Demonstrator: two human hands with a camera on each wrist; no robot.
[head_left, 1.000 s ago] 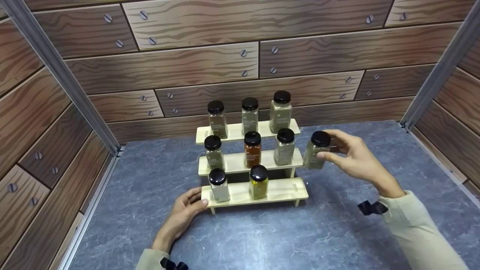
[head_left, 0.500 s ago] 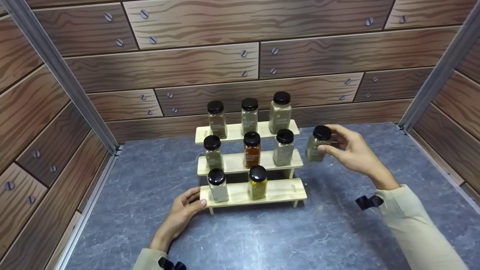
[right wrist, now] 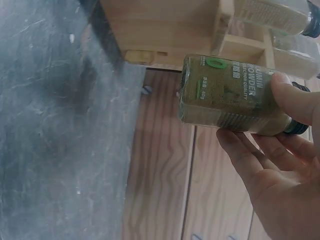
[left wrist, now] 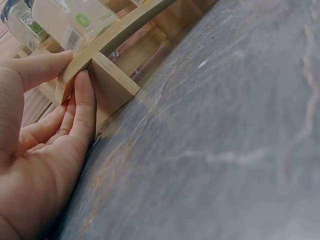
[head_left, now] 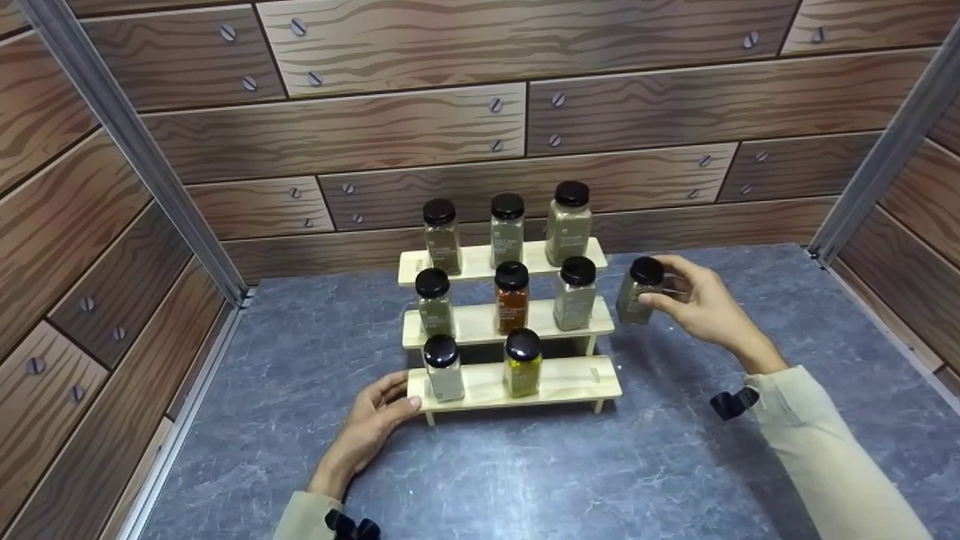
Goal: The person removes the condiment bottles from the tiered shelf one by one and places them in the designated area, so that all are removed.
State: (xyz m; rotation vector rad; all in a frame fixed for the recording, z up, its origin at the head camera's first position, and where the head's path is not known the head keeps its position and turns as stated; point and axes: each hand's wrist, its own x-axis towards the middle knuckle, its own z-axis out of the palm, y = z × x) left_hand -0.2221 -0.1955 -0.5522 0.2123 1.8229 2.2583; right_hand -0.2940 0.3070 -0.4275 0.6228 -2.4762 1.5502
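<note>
In the head view my right hand grips a black-capped spice jar, held just right of the middle shelf of a three-tier wooden rack. The right wrist view shows "cumin powder" print on this jar, with thumb on one side and fingers on the other. My left hand pinches the left end of the lowest shelf. In the left wrist view the thumb lies on top of the shelf board and a fingertip is under it. Part of the left fingers is hidden behind the rack.
Three jars, one being a tall jar, stand on the top shelf. The middle shelf bears three, with a red-brown jar in the centre. A white jar and a yellow jar stand on the lowest. Wood-patterned walls enclose the grey table.
My right hand has raised the spice jar slightly, away from the table's front. Over the last half second it has barely moved. My left hand keeps its hold on the shelf end.
</note>
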